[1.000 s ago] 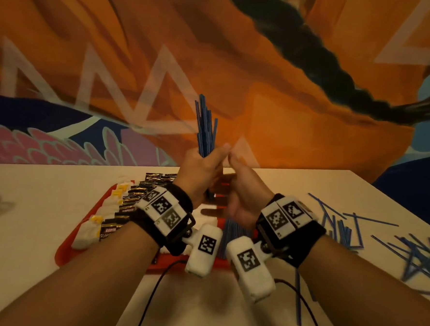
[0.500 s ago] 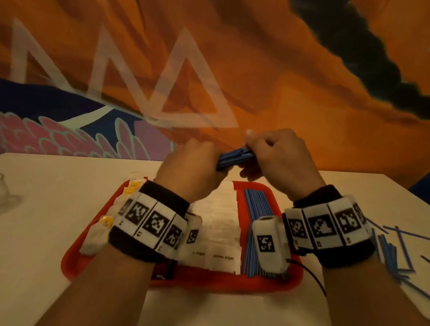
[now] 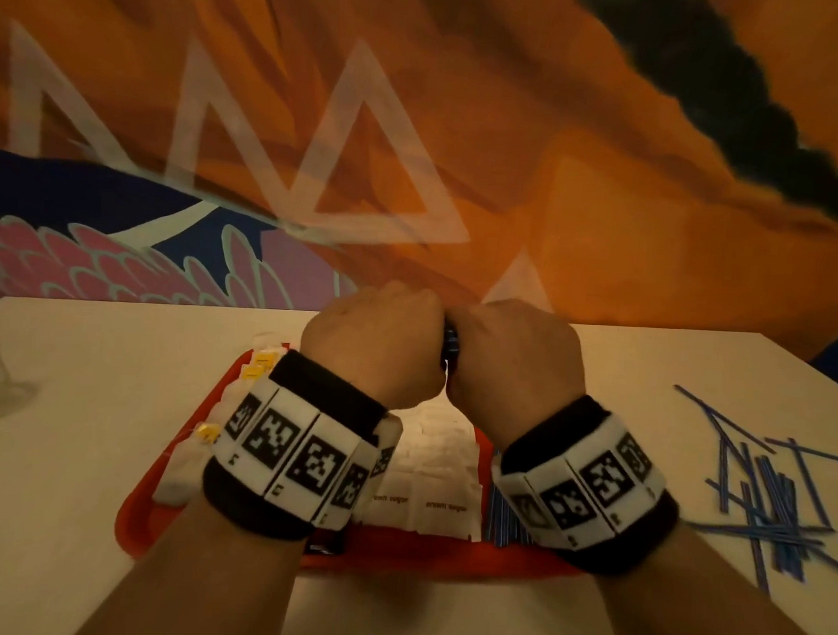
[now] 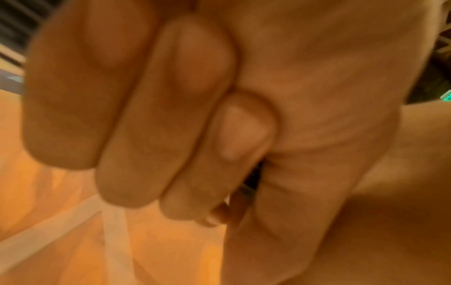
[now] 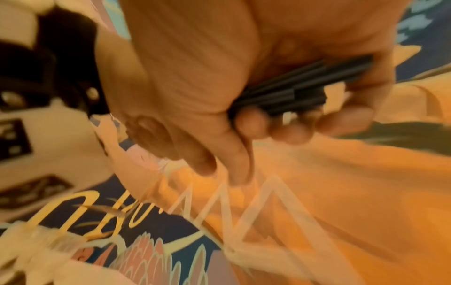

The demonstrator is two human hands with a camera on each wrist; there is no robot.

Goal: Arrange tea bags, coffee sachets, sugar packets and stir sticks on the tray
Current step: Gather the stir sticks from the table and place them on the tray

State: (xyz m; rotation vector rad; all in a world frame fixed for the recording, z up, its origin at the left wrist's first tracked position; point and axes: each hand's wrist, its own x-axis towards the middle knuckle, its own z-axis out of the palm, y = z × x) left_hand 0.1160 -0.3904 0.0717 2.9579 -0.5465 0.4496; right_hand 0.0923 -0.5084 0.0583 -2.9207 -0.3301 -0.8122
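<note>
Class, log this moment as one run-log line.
left hand: grips stir sticks | right hand: grips same bundle | tray: below hands | loose sticks: on table

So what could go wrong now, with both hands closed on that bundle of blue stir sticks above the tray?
1. The left hand and right hand hold the stir stick bundle in a tight grip; thin sticks might bend or slip out.
2. The bundle is above the sugar packets on the red tray; dropped sticks could disturb them.
3. The loose stir sticks lie scattered near the table's right edge and could be knocked off.
</note>
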